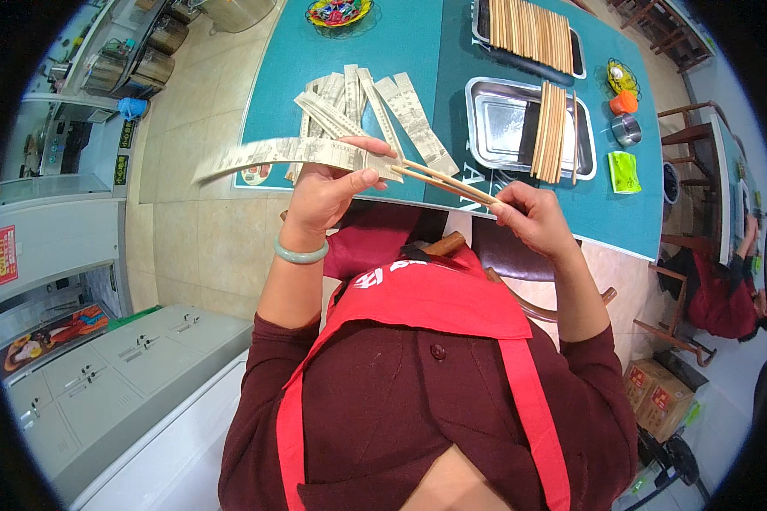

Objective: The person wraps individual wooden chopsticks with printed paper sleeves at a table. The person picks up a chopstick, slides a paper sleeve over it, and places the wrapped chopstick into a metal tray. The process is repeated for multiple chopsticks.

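A long printed paper chopstick sleeve [281, 151] lies across my left hand [329, 195], pinched near its right end between thumb and fingers. Its far left end hangs out past the hand and looks blurred. My right hand [529, 214] grips a pair of wooden chopsticks [447, 181] by their right ends. Their other ends point left and meet the sleeve's right end by my left thumb; whether they are inside it cannot be told. Beyond my left hand, several more paper sleeves [415, 118] lie fanned and overlapping on the teal-covered table [275, 83].
A steel tray [502, 124] holds a row of chopsticks [550, 131] across its right side; behind it, another tray carries many more [530, 32]. An orange cup [624, 102], a metal cup [626, 129] and a green packet [624, 172] stand right. Chairs edge the table; another person [719, 294] sits far right.
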The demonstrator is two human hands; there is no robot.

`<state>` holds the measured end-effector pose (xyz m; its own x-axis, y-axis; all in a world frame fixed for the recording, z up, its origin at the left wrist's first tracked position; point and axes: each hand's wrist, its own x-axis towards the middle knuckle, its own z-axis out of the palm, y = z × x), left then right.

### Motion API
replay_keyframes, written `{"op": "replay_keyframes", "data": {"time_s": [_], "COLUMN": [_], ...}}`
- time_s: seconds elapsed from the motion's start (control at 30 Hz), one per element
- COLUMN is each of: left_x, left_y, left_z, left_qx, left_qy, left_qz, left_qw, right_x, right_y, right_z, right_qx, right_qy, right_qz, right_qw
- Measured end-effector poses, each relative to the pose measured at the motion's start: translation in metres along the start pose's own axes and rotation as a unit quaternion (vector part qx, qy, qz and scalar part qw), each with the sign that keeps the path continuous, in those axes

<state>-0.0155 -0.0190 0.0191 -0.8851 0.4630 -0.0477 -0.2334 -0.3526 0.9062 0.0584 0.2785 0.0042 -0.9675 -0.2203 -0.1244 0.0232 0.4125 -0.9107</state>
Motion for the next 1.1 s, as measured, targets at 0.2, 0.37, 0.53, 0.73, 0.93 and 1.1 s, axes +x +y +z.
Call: {"op": "replay_keyframes", "data": {"time_s": [0.2, 0.37, 0.53, 0.73, 0.93, 1.1], "left_x": [0.001, -0.001, -0.002, -0.002, -0.004, -0.001], "left_y": [0.000, 0.003, 0.003, 0.004, 0.009, -0.008], "left_z": [0.002, 0.002, 0.005, 0.011, 0.018, 0.030], "left_qx": [0.011, 0.025, 0.016, 0.042, 0.121, 0.100], "left_qy": [-0.006, -0.021, -0.036, -0.056, -0.087, -0.085], "left_qz": [0.057, 0.072, 0.072, 0.090, 0.056, 0.008], "left_qw": [0.998, 0.997, 0.997, 0.993, 0.987, 0.991], "right_x": [0.002, 0.002, 0.007, 0.014, 0.021, 0.037], "right_y": [-0.009, -0.011, -0.003, 0.015, 0.020, 0.008], "right_z": [-0.009, -0.011, -0.017, -0.010, -0.006, 0.018], "right_qx": [-0.005, 0.024, 0.225, 0.377, 0.367, 0.378], "right_qy": [-0.019, -0.039, -0.174, -0.278, -0.290, -0.291], "right_qz": [0.029, 0.037, 0.149, 0.195, 0.188, 0.155], "right_qw": [0.999, 0.998, 0.947, 0.862, 0.864, 0.865]}}
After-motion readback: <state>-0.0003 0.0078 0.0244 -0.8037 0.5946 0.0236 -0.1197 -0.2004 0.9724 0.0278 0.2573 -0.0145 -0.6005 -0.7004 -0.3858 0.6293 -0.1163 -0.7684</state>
